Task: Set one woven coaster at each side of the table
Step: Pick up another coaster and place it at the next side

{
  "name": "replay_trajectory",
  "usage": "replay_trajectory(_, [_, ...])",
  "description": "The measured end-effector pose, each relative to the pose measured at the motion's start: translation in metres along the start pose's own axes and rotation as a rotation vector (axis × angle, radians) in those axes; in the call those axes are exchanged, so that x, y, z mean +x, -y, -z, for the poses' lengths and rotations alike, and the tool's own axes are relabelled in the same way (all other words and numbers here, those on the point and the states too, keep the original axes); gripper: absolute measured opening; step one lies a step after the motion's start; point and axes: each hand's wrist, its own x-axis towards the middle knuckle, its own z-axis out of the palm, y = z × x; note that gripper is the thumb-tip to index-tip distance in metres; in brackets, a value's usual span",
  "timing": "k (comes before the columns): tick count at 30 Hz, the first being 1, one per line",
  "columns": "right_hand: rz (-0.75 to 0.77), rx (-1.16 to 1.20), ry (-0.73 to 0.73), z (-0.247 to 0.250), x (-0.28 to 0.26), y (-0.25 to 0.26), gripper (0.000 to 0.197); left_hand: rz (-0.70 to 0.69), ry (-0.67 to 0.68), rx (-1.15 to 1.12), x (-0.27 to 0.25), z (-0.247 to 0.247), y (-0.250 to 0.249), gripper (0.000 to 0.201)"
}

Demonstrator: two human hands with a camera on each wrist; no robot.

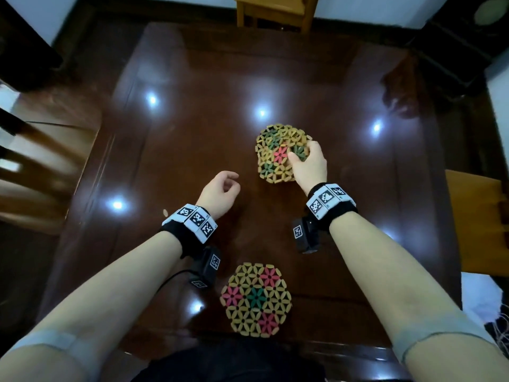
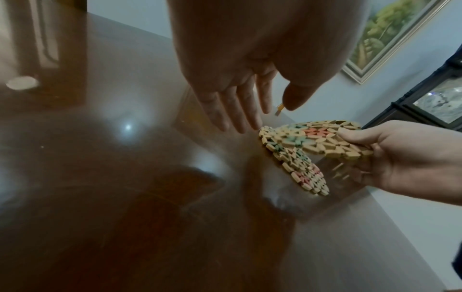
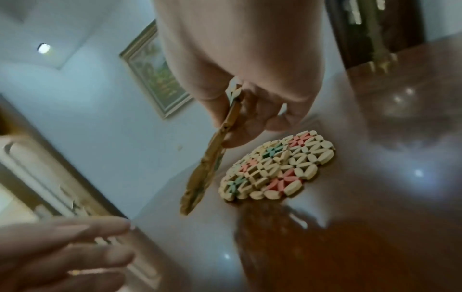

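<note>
So progress check: one woven coaster (image 1: 256,300) is already lying flat at the near edge of the table (image 1: 192,78), right in front of the person, so I'd call that side done. The other three sides show no coaster yet.

The rest are in a little pile near the middle of the table. The right hand (image 1: 307,164) is pinching the top coaster (image 1: 275,150) by its edge, thumb on one face and fingers curled under the other, and has it tipped up off the one below. In the right wrist view you can see the lower coaster (image 3: 277,171) flat on the wood while the held one hangs edge-on above it (can't tell whether there are more than two in that pile, the head view overlaps them too much).

The left hand (image 1: 220,193) is holding nothing, fingers loose and slightly bent, hovering just beside the pile.

My guess is roughly a quarter done: one placed, one in hand headed for some other side, and at least one more waiting on the table
</note>
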Motion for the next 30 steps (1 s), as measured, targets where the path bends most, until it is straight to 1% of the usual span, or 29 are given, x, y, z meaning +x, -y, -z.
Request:
replay_trajectory(2, [-0.026,0.187,0.065,-0.004,-0.018,0.006,0.05,0.0,0.005,-0.023,-0.004,0.005,-0.001,0.033])
replay_trajectory(4, [-0.087,0.312,0.147,-0.011,-0.037,0.012,0.058,0.008,0.0,-0.046,-0.008,0.014,0.001,0.04])
replay_trajectory(7, [-0.128,0.371,0.224,-0.031,-0.064,0.022,0.065,0.004,-0.044,-0.043,-0.015,0.036,0.011,0.044])
replay_trajectory(9, [-0.154,0.375,0.244,-0.048,-0.083,0.03,0.065,0.009,-0.102,-0.087,-0.022,0.055,0.022,0.037])
replay_trajectory(10, [-0.171,0.375,0.252,-0.057,-0.091,0.034,0.061,0.014,-0.117,-0.139,-0.025,0.065,0.029,0.034])
replay_trajectory(13, [-0.186,0.347,0.223,-0.086,-0.123,0.048,0.027,0.012,-0.07,-0.262,-0.034,0.1,0.056,0.028])
replay_trajectory(14, [-0.189,0.326,0.207,-0.096,-0.134,0.052,0.024,0.02,-0.038,-0.292,-0.037,0.112,0.066,0.026])
replay_trajectory(17, [-0.19,0.353,0.168,-0.132,-0.171,0.065,0.025,0.024,0.032,-0.306,-0.051,0.152,0.096,0.019])
replay_trajectory(19, [-0.211,0.372,0.161,-0.157,-0.191,0.072,0.021,0.027,0.039,-0.306,-0.059,0.176,0.118,0.02])
replay_trajectory(20, [-0.225,0.379,0.159,-0.179,-0.206,0.08,0.018,0.033,0.042,-0.298,-0.065,0.198,0.136,0.023])
replay_trajectory(22, [-0.243,0.381,0.13,-0.188,-0.216,0.081,0.015,0.06,0.043,-0.298,-0.066,0.206,0.145,0.026])
replay_trajectory(24, [-0.298,0.411,0.109,-0.206,-0.232,0.084,0.009,0.082,0.036,-0.313,-0.07,0.224,0.157,0.026])
replay_trajectory(27, [-0.358,0.463,0.118,-0.222,-0.251,0.09,0.02,0.116,0.04,-0.336,-0.07,0.24,0.168,0.036])
replay_trajectory(30, [-0.383,0.444,0.136,-0.227,-0.255,0.095,0.022,0.133,0.082,-0.318,-0.066,0.246,0.174,0.035])
